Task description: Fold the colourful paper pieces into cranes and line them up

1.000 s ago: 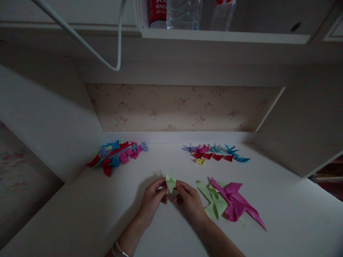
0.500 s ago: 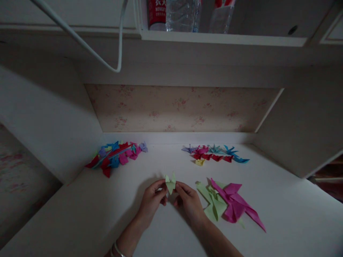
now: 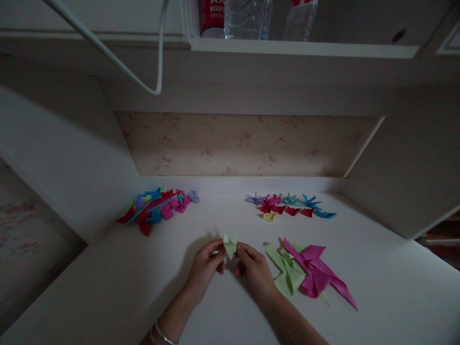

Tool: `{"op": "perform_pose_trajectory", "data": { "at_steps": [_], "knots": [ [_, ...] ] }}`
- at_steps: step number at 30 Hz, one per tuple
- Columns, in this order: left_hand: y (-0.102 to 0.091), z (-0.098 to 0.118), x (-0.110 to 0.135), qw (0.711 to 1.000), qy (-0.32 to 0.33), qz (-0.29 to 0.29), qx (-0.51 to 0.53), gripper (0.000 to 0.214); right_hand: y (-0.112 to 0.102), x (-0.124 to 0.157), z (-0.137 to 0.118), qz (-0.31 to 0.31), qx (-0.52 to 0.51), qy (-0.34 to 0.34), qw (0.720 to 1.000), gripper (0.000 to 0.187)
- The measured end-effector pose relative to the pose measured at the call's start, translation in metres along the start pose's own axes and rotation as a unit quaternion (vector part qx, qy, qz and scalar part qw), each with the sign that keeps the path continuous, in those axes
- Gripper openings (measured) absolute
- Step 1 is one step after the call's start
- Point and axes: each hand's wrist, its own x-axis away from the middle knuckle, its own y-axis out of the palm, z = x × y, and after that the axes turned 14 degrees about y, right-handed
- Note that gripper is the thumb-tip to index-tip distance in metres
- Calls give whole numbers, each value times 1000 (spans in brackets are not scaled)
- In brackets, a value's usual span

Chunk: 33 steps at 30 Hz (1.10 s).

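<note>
- White desk [image 3: 118, 292], pale + dimly lit, runs across betw side panels; floral wall [image 3: 21, 235] far L
- White cord [image 3: 118, 60] (or thin tube, can't tell) hangs in a bend, upper L
- Back L of desk: mixed-colour paper pile [image 3: 167, 211], red/blue/pink etc
- Centre back: floral panel [image 3: 223, 143], pink flowers on beige; open shelf [image 3: 302, 46] above w/ red-labelled bottle [image 3: 212, 17] + clear bottles [image 3: 246, 21], tops out of view
- Back R: group of small folded papers [image 3: 287, 208], purple, pink, red, yellow, blue
- Nearer, R: green folded paper [image 3: 289, 275] partly under magenta folded paper [image 3: 316, 273], both flat-ish on desk
- L hand [image 3: 204, 266]: thumb + fingers pinching L side of pale green paper crane [image 3: 230, 247]; bracelets [image 3: 161, 334] on wrist
- Crane sits betw both hands' fingertips, pointed bits up, approx mid-desk
- R hand [image 3: 255, 273]: pinching crane's R side, green folded paper just beside it
</note>
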Motion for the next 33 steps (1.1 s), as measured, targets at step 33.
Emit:
{"op": "perform_pose_trajectory", "data": {
  "at_steps": [33],
  "knots": [
    [-1,-7,1,998,-40,17,50,45,1,5,1,31,47,-34,998,34]
  ]
}}
